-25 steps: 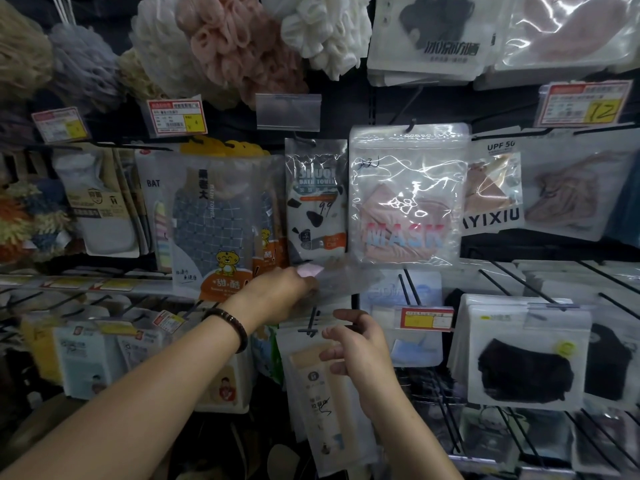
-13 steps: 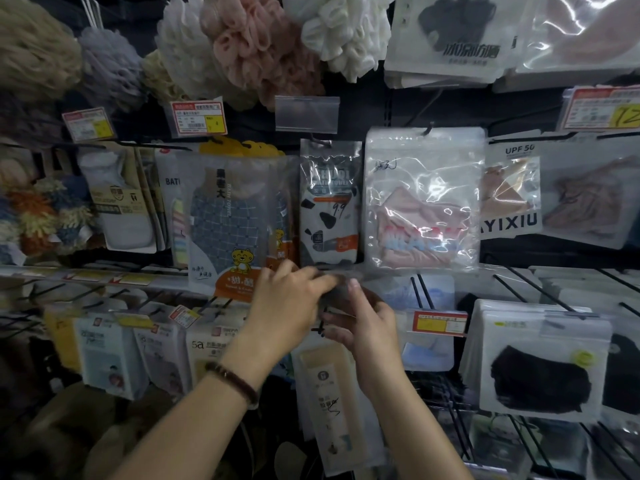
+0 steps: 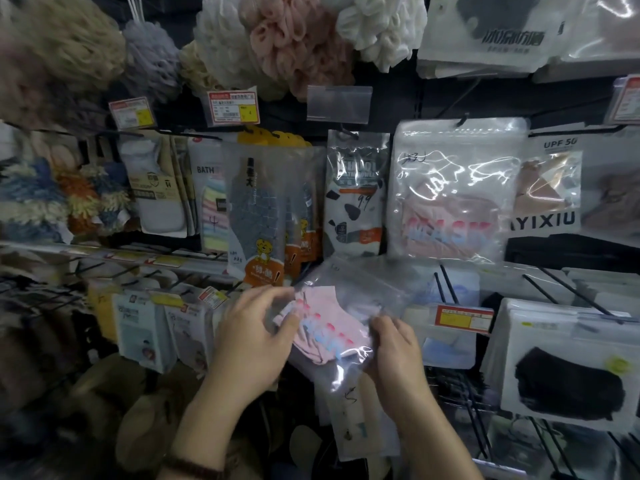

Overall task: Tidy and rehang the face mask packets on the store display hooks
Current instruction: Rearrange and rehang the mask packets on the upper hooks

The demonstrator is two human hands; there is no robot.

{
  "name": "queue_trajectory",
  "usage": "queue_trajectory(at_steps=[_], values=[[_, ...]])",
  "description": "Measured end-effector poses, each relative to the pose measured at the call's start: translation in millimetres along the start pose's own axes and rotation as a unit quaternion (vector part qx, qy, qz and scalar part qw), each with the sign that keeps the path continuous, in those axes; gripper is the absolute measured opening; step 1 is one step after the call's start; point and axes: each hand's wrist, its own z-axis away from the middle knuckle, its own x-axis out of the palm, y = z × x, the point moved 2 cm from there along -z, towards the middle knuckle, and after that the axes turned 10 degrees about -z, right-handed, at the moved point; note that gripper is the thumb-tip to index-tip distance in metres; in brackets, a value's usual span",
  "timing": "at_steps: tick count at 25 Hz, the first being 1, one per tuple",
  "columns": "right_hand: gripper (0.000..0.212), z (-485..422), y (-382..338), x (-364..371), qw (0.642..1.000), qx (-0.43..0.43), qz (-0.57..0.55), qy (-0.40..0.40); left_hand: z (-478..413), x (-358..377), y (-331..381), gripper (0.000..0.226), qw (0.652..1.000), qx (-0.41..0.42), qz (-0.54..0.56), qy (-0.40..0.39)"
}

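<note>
Both hands hold a clear plastic packet with a pink face mask (image 3: 332, 327) in front of the lower rows, tilted with its top toward the upper left. My left hand (image 3: 252, 337) pinches its left edge with thumb and fingers. My right hand (image 3: 394, 344) grips its right side. A matching pink mask packet (image 3: 453, 188) hangs on a hook just above. A black mask packet (image 3: 568, 368) hangs at the lower right, and a tan UPF 50 mask packet (image 3: 550, 188) hangs at the right.
Bare black wire hooks (image 3: 547, 285) stick out at the right, above the black masks. Bath towels and a tiger-print packet (image 3: 259, 216) hang to the left. Bath poufs (image 3: 298, 39) fill the top row. Price tags (image 3: 464, 318) clip onto the hook ends.
The pink mask packet has come down off the display and now lies tilted in both hands. The view has moved closer and a little to the left.
</note>
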Motion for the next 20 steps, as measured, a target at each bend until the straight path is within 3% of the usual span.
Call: queue_trajectory(at_steps=[2,6,10,13,16,20], values=[[0.017,1,3,-11,1.000,0.006,0.012,-0.005,4,0,-11,0.039,0.988,-0.094,0.094,-0.082],[0.021,6,-4,-14,0.995,0.005,0.069,-0.070,25,5,-8,0.029,0.898,-0.199,0.327,-0.218],[0.031,8,-15,-9,0.990,-0.012,0.052,-0.130,44,17,3,0.026,0.853,-0.200,0.462,-0.140],[0.019,24,-14,-8,0.988,0.025,-0.061,-0.137,49,35,9,0.033,0.829,-0.218,0.515,0.002],[0.042,46,17,-3,0.982,0.059,-0.140,-0.114,59,61,23,0.045,0.776,-0.233,0.577,0.098],[0.032,57,36,-4,0.981,0.032,-0.182,-0.058,74,87,40,0.049,0.813,-0.201,0.542,0.072]])
